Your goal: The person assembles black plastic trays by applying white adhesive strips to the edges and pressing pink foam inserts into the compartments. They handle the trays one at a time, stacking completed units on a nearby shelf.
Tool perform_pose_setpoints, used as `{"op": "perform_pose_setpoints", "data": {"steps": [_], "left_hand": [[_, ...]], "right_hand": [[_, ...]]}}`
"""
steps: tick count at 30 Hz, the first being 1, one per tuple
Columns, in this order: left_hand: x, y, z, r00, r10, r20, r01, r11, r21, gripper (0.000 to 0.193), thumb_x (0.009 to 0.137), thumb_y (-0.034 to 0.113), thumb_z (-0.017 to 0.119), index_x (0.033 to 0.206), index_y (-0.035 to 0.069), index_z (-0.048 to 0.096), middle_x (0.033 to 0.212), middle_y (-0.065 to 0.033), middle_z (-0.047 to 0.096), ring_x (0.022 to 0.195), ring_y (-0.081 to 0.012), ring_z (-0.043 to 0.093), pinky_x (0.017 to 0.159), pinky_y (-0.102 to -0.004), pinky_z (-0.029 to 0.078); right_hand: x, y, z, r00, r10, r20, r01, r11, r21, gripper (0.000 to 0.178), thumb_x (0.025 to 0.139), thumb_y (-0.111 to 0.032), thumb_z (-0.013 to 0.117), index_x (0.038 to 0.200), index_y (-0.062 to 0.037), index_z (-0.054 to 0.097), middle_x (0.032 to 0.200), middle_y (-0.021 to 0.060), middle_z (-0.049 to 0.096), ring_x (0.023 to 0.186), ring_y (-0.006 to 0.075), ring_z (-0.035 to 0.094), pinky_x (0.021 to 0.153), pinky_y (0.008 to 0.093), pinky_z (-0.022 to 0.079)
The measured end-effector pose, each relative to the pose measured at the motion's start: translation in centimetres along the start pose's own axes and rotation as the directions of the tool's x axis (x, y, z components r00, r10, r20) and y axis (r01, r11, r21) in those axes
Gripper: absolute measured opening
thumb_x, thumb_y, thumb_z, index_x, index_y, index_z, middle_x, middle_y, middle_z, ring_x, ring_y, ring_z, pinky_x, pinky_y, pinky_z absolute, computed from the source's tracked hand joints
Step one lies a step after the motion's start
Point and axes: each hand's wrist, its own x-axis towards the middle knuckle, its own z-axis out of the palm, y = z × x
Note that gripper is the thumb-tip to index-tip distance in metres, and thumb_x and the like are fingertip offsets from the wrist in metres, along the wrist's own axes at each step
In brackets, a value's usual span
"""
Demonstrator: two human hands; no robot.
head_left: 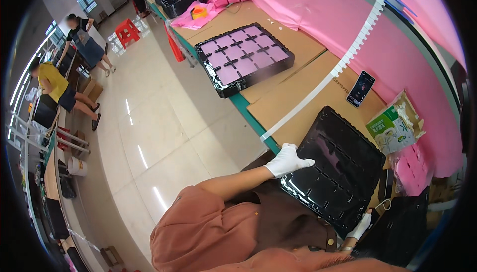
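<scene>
A glossy black plastic tray (343,167) with molded ridges is held tilted in front of my body, over the near edge of the workbench. My left hand (289,161), in a white glove, grips its left edge with the thumb on top. At the tray's lower right corner, my right hand (359,226), also in white, closes on the edge; its fingers are partly hidden. Farther up the bench lies a stack of black trays (232,86). The top one holds several lilac-pink pieces (243,68) in its compartments.
A white notched strip (318,90) crosses the cardboard-covered bench (278,100). Beyond the held tray are a phone (360,89), a green-white carton (392,128) and pink packs (411,170). A red stool (127,32) stands on the floor; people work at left and far back.
</scene>
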Motion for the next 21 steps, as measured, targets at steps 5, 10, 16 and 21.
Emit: {"op": "perform_pose_setpoints", "data": {"steps": [5,10,16,21], "left_hand": [[-1.2,2.2,-1.7,0.997,0.076,0.025,-0.065,0.953,-0.295,0.096,0.075,0.030,0.078,0.147,-0.003,0.025,0.142,-0.0272,0.041,0.127,-0.0334,0.048,0.105,-0.0384,0.041],[-3.0,4.4,-2.6,0.933,0.360,0.018,-0.310,0.826,-0.471,0.099,0.073,0.010,0.076,0.152,-0.002,0.017,0.156,-0.0209,0.022,0.145,-0.0241,0.020,0.116,-0.0320,0.019],[-2.2,3.1,-4.5,0.728,0.681,-0.080,-0.677,0.694,-0.245,0.099,0.074,0.021,0.081,0.148,-0.007,0.021,0.147,-0.0233,0.036,0.138,-0.0297,0.037,0.112,-0.0356,0.029],[-0.8,1.8,-4.8,0.636,0.762,-0.124,-0.772,0.627,-0.103,0.104,0.071,0.034,0.084,0.145,-0.008,0.025,0.139,-0.0280,0.044,0.130,-0.0382,0.046,0.106,-0.0397,0.038]], "right_hand": [[-1.0,-0.6,1.5,0.989,-0.116,0.089,0.108,0.990,0.087,0.055,0.100,-0.051,0.044,0.114,0.0005,0.055,0.103,0.0028,0.059,0.097,0.0126,0.056,0.088,0.0280,0.046],[-0.3,0.4,0.2,0.969,-0.221,0.109,0.219,0.975,0.032,0.083,0.095,-0.063,0.039,0.150,-0.0017,0.025,0.150,0.0106,0.035,0.134,0.0202,0.040,0.111,0.0342,0.032],[-0.4,-2.1,1.0,0.982,-0.187,0.030,0.175,0.957,0.232,0.099,0.081,-0.079,0.047,0.144,-0.0034,0.036,0.141,0.0080,0.044,0.130,0.0209,0.041,0.110,0.0355,0.032],[-1.8,-4.9,1.3,0.853,-0.509,0.117,0.452,0.832,0.322,0.106,0.076,-0.083,0.047,0.141,0.0006,0.038,0.138,0.0084,0.047,0.125,0.0211,0.044,0.107,0.0362,0.034]]}}
